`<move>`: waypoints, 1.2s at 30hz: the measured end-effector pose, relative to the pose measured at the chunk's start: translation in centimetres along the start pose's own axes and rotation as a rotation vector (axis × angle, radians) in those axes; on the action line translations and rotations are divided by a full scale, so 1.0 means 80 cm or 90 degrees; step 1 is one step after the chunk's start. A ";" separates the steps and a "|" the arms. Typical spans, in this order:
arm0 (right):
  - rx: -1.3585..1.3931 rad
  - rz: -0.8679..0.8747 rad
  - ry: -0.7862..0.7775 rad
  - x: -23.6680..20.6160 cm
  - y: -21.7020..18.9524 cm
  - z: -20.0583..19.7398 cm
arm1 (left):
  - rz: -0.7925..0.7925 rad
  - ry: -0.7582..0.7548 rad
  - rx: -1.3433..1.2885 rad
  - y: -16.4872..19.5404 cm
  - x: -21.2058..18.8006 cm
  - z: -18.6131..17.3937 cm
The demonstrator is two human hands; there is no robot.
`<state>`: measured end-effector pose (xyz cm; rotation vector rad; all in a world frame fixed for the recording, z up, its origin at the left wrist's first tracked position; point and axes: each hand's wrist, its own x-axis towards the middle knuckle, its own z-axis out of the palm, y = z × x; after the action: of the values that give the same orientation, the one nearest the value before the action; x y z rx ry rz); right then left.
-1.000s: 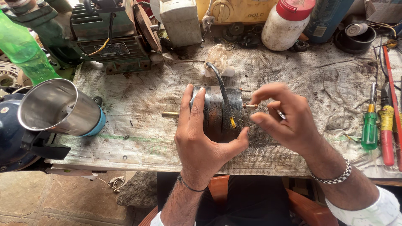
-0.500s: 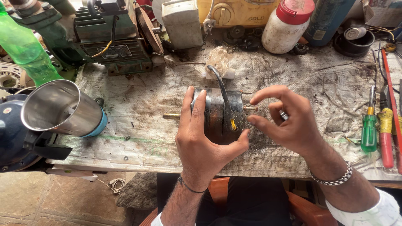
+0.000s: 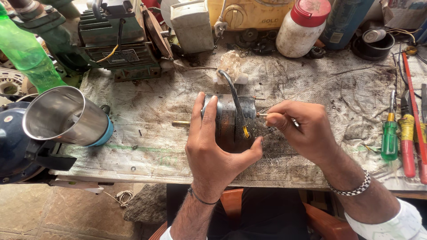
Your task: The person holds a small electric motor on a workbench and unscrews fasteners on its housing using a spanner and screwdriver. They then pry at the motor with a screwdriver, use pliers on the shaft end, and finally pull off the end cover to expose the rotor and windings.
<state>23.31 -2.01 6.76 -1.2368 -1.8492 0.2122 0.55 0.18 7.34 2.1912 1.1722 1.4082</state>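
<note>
**Motor body held steady while a long bolt is worked at its end**

At the lower centre of the frame, the left hand wraps over a dark cylindrical motor lying on its side on the cloth-covered tabletop, fingers across the top and thumb hooked under the near side. A brass shaft pokes out toward the left, and a black cable rises from the housing with a yellow wire showing at its hole. Just to the right, the right hand is pinched closed on a thin through-bolt at the motor's end face, with a slim metal tool seemingly tucked between the fingers; a second bolt tip sticks out just above.

The step looks like seating or turning that bolt. The next move would call for keeping the housing from rolling and the bolt in line with its hole.

Further right lie a green-handled screwdriver and red-and-yellow pliers. At the left edge a steel jar rests tilted. At the top stand a red-capped white bottle and a green machine.
</note>
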 end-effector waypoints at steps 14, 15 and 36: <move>-0.022 0.003 -0.035 0.004 -0.001 0.004 | -0.018 -0.007 -0.031 -0.001 0.000 0.001; -0.017 -0.019 -0.022 0.002 -0.001 0.006 | -0.016 -0.004 -0.032 -0.001 -0.001 0.001; 0.033 0.013 -0.032 0.001 0.007 0.002 | -0.032 -0.015 -0.040 -0.001 -0.001 -0.001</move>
<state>23.59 -1.64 6.37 -1.2252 -1.8636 0.3028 0.44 0.12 7.28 2.1159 1.1511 1.3765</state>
